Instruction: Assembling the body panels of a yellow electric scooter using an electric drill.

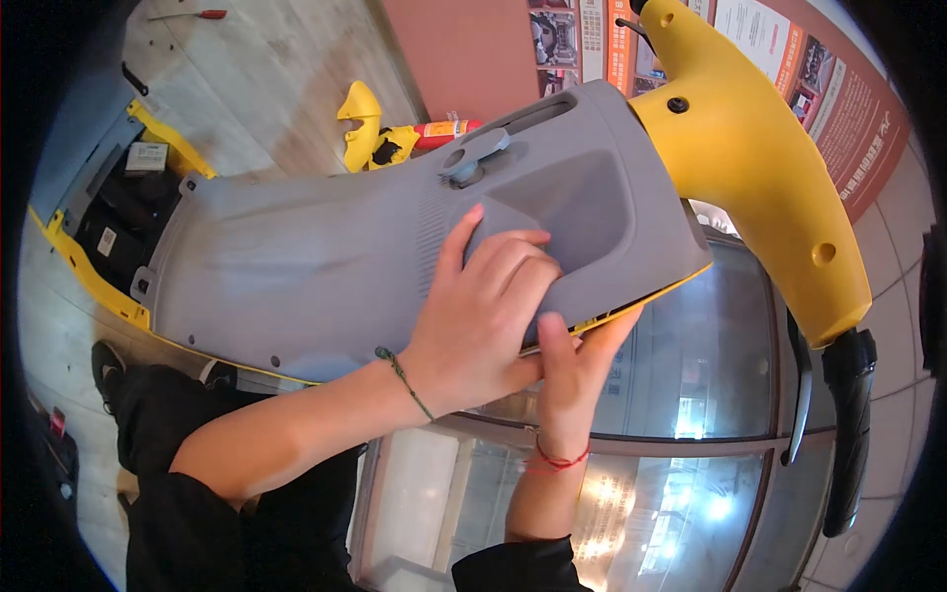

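A long grey plastic scooter panel [286,257] with a yellow lower edge stretches across the middle. My left hand [483,306], with a green cord bracelet, lies over it beside the moulded recess [577,212]. Its fingers are spread and partly bent, and the thumb reaches the near edge. My right hand [577,380], with a red cord bracelet, holds that near edge. Its thumb is on the edge and the other fingers pass partly out of sight beneath. A narrow dark gap runs along the edge just right of my hands.
Yellow handlebar cover [764,128] and black grip [848,424] stand at the right. A glass display case [681,395] is close beneath. Behind the panel are loose yellow parts [360,128] and a red cylinder [444,133]. An exposed black compartment [123,217] lies left; a screwdriver [210,15] rests on the floor.
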